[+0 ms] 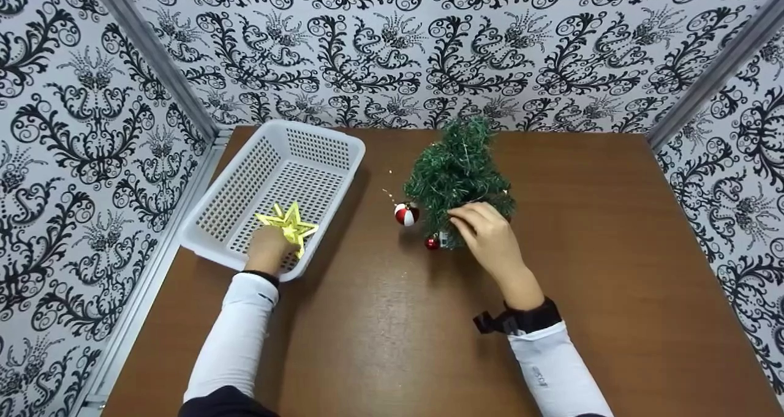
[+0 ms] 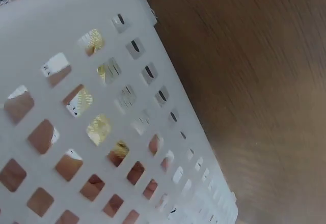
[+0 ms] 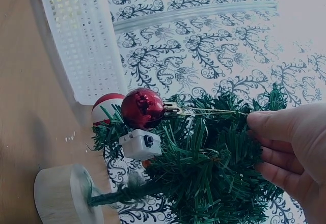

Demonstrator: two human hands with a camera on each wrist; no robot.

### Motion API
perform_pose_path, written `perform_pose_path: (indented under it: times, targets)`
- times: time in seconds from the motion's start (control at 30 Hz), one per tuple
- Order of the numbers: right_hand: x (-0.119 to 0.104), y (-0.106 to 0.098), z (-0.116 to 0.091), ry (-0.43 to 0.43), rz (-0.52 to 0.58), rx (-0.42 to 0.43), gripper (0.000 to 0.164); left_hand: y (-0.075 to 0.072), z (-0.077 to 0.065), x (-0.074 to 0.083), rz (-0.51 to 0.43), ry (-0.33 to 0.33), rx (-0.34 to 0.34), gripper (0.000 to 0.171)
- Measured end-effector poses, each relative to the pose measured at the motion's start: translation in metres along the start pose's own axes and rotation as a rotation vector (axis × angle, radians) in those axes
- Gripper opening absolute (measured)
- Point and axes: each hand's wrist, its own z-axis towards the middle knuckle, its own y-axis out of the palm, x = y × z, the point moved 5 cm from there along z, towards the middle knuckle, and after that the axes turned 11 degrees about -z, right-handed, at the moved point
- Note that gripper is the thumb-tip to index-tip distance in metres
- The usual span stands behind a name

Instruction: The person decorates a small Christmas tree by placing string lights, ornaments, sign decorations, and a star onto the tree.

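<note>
A small green Christmas tree (image 1: 459,172) stands on the table, tilted by the camera's angle in the right wrist view. My right hand (image 1: 493,239) is at its front side, thumb and fingers pinching the gold string (image 3: 214,111) of a shiny red bauble (image 3: 142,108). That bauble hangs low by the tree. A red-and-white bauble (image 1: 407,214) hangs at the tree's left. Inside the white basket (image 1: 355,160), my left hand (image 1: 267,242) grips a gold star (image 1: 293,224); its fingertips are hidden. Only bits of hand and gold show through the basket holes in the left wrist view.
The brown table (image 1: 367,331) bears the basket at left and the tree near the middle. A small white box (image 3: 140,143) with a black switch is on the tree, above its round wooden base (image 3: 58,196). Patterned walls (image 1: 392,49) enclose the back and sides.
</note>
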Motion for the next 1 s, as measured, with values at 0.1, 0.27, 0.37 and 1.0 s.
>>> perform_pose_path:
  times: [0.1, 0.27, 0.37, 1.0]
  targets:
    - [0.000, 0.000, 0.000, 0.003, 0.003, -0.002, 0.013, -0.004, -0.002, 0.002, -0.098, 0.047, 0.029, 0.048]
    - [0.000, 0.000, 0.000, 0.008, -0.001, -0.004, 0.013, -0.008, 0.000, 0.002, -0.198, 0.095, 0.067, 0.043]
    - [0.000, -0.001, -0.001, 0.008, -0.002, -0.003, 0.013, -0.011, 0.000, 0.002, -0.267, 0.092, 0.109, 0.044]
    - [-0.017, -0.015, -0.001, 0.017, 0.051, 0.033, 0.036, -0.053, -0.066, 0.031, -0.587, 0.337, 0.600, 0.026]
